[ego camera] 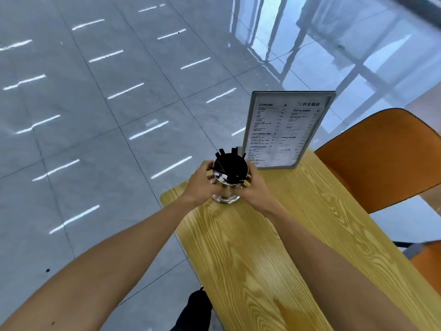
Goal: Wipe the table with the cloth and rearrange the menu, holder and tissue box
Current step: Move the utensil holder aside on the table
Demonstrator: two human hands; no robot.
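Note:
A shiny metal holder (229, 174) with several black sticks in it stands near the far left corner of the wooden table (274, 247). My left hand (200, 182) grips its left side and my right hand (256, 187) grips its right side. Its round base (225, 199) rests on or just above the tabletop; I cannot tell which. The menu (284, 130), a white sheet in a grey upright frame, stands at the table's far end, just right of and behind the holder. No cloth or tissue box is in view.
An orange chair (381, 158) stands against the table's right side, with another orange seat (427, 263) nearer. Grey tiled floor (95, 115) lies to the left and beyond the table. A dark shoe (195, 309) shows below the table's left edge.

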